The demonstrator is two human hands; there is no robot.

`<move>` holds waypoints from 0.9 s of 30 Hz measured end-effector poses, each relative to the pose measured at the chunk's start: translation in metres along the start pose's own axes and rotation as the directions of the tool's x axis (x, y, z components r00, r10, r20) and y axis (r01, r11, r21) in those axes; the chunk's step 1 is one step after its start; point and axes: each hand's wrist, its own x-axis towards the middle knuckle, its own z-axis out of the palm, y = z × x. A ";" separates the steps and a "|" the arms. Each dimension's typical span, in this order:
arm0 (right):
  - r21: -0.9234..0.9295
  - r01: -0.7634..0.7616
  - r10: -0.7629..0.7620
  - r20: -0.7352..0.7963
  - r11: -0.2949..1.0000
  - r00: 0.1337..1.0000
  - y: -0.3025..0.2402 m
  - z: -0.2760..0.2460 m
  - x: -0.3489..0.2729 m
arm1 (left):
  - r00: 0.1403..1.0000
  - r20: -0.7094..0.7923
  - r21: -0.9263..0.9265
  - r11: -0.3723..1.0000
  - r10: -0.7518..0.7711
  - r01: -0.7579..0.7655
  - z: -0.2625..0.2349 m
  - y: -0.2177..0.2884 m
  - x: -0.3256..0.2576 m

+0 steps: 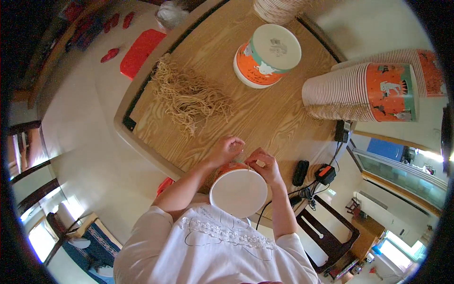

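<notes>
A paper bucket point(238, 193) lies tilted close to my body, its round white mouth towards me and a bit of its orange side showing beyond the rim. My left hand point(228, 149) is just past the bucket, fingers curled together; whatever they hold is too small to make out. At the rim's far right, my right hand point(266, 164) pinches what looks like a thin strand of twine. Further off on the table point(269, 116), a loose heap of tan twine point(189, 94) spreads out on the left. Beyond it stands an upside-down orange and green bucket point(265, 57).
Long nested stacks of paper buckets point(350, 92) lie along the table's right side, with another stack point(279, 9) at the far edge. A black power adapter point(325, 174), cables and a dark oblong object point(301, 173) sit at the right. A red stool point(142, 53) is on the floor.
</notes>
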 end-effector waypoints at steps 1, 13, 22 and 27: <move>0.000 0.020 -0.020 -0.036 1.000 0.999 0.002 0.000 0.000 | 1.000 0.005 -0.002 1.000 0.000 0.000 -0.001 0.005 -0.001; -0.106 0.000 -0.022 -0.208 0.994 0.978 -0.006 0.007 0.000 | 0.919 0.352 -0.120 0.965 -0.180 0.235 -0.026 0.055 -0.012; -0.120 0.024 -0.045 -0.175 0.992 0.984 -0.004 0.007 -0.003 | 0.989 0.147 -0.170 0.985 0.005 0.020 -0.016 0.042 -0.015; -0.057 0.051 -0.060 -0.171 0.997 0.983 -0.005 0.010 -0.003 | 0.953 0.225 -0.109 0.967 -0.202 0.230 -0.018 0.041 -0.017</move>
